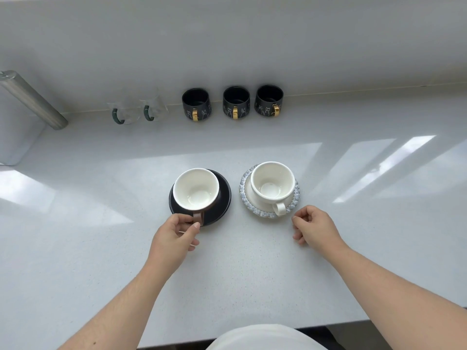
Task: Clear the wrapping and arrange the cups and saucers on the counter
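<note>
On the white counter [101, 223], I see my left hand [174, 236] pinching the brown handle of a cup [195, 189] that sits on a black saucer [222, 198]. My right hand [314, 227] rests loosely curled and empty, just beside a blue-rimmed saucer [243, 188] carrying a white cup [273, 181]; whether a fingertip touches that rim I cannot tell. Along the back wall stand three black mugs [236, 102] with gold handles and, to their left, two glass mugs [139, 109] with green handles. A metal tube [32, 99] slants at far left.
</note>
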